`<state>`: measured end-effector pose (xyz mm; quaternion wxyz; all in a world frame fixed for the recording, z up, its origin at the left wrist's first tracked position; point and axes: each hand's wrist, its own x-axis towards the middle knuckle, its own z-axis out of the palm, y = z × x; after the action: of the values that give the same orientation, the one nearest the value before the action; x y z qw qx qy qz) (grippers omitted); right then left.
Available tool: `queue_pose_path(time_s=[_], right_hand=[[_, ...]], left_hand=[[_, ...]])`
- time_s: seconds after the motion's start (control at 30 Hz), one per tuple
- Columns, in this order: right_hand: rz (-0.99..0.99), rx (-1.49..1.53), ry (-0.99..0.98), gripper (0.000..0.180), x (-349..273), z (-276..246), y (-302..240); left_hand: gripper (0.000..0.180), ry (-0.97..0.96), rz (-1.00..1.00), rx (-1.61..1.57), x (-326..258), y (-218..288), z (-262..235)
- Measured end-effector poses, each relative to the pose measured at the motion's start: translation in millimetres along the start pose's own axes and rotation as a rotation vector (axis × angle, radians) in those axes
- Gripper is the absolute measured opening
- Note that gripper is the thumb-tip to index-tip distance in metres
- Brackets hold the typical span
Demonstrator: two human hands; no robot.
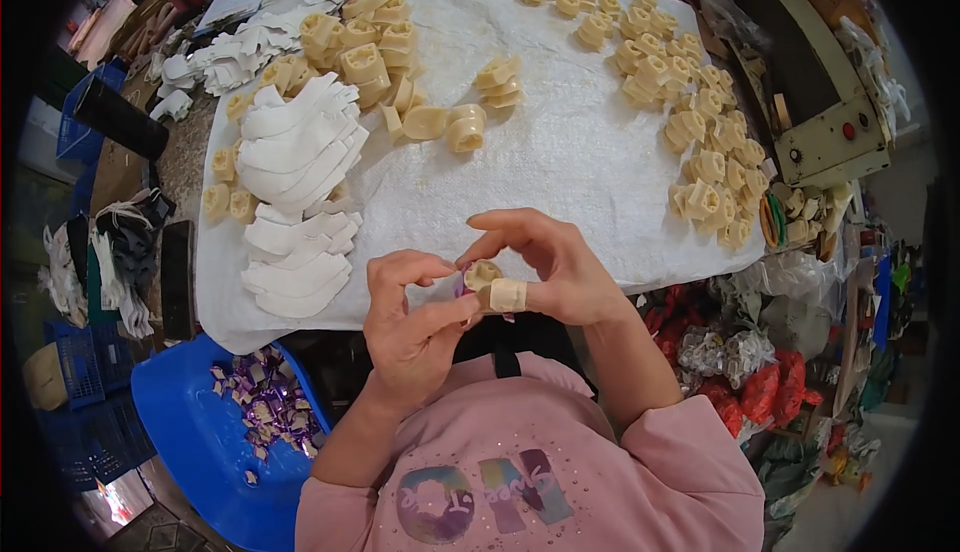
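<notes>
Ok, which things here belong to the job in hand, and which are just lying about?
Likely in the job:
beige piece, held between left hand and right hand
matching beige pieces on the white sheet
white curved pieces, stacked there too

Probably just lying about:
red bags, right
black cylinder, left

The left hand and right hand were by the near edge of a table, a small piece between them. Stacked flat pieces lay at the table's left, a heap of rings behind them, and more rings along the right side. A bin with scraps in it sat below the near left corner; bags lay low at the right.
</notes>
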<state>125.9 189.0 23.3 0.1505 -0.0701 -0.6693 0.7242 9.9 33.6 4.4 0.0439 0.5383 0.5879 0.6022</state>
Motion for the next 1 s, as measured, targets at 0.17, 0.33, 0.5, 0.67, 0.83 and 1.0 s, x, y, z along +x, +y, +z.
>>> queue_pose_path(time_s=[0.17, 0.33, 0.5, 0.67, 0.83, 1.0], right_hand=[[-0.336, -0.319, 0.101, 0.055, -2, -1, 0], [-0.411, -0.432, 0.074, 0.049, -3, 19, 7], [-0.491, -0.581, 0.226, 0.039, -3, 28, 19], [0.165, 0.207, 0.112, 0.027, -4, 25, 3], [0.286, 0.290, -0.015, 0.018, -2, 28, 8], [-0.216, -0.065, 0.104, 0.021, -2, 41, 30]], left_hand=[[0.053, -0.086, -0.296, -0.258, 1, 0, -2], [0.052, -0.190, -0.701, -0.774, 1, 7, 8], [0.050, -0.061, -0.711, -0.675, 0, 17, 14], [0.065, -0.048, -0.621, -0.759, -2, 18, 22], [0.074, -0.080, -0.485, -0.404, 1, 29, 25], [0.062, -0.037, -0.419, -0.376, -6, 22, 28]])
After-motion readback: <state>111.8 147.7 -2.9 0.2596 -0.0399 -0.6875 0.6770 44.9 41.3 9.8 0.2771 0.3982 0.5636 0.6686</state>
